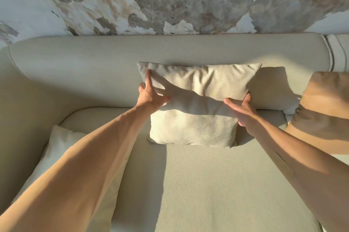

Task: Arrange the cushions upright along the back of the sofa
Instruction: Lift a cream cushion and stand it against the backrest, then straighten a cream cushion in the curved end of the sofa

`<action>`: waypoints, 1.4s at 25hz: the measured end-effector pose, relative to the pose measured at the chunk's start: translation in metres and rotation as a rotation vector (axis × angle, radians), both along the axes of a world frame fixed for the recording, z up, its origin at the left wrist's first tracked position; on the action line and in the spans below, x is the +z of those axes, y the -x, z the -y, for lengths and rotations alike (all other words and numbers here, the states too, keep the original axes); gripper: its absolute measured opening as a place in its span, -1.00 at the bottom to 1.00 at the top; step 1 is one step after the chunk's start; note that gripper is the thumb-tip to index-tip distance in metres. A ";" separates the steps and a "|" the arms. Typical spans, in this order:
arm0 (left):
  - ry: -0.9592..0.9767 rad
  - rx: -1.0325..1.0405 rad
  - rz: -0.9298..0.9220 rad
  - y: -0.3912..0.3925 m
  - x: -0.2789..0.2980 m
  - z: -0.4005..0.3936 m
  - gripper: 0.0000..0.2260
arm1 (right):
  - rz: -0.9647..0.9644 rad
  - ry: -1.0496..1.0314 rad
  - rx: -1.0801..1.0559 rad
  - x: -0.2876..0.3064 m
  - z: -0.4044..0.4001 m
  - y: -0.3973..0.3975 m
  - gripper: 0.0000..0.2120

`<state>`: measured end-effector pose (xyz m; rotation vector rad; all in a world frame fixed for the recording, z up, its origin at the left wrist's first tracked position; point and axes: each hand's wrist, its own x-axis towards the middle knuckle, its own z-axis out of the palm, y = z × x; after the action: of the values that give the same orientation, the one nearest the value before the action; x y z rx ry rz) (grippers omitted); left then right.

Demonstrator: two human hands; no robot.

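The beige cushion (196, 105) stands upright against the sofa back (94, 65), in the middle of the seat. The left hand (151, 93) holds its upper left edge with fingers spread; the right hand (243, 110) presses its right side, fingers together

cream sofa (188, 184) carries a beige cushion (196, 118), white cushion (60, 143), tan cushion (324, 107).
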<state>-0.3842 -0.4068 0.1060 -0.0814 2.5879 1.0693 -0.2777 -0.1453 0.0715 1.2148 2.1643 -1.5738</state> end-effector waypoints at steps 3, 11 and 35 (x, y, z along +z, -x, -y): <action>0.004 -0.015 -0.004 -0.013 0.005 0.013 0.01 | -0.008 -0.043 0.100 0.010 0.001 -0.007 0.03; -0.007 0.160 0.021 -0.062 0.041 0.081 -0.02 | 0.143 -0.104 0.388 0.037 0.057 -0.027 -0.17; -0.208 1.009 0.550 -0.163 -0.083 0.509 0.10 | 0.179 -0.298 1.101 -0.039 0.482 0.104 -0.02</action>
<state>-0.2215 -0.9161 0.0230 -1.5042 1.8580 1.3308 -0.3818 -0.6270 0.0328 0.0575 2.2992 -0.6572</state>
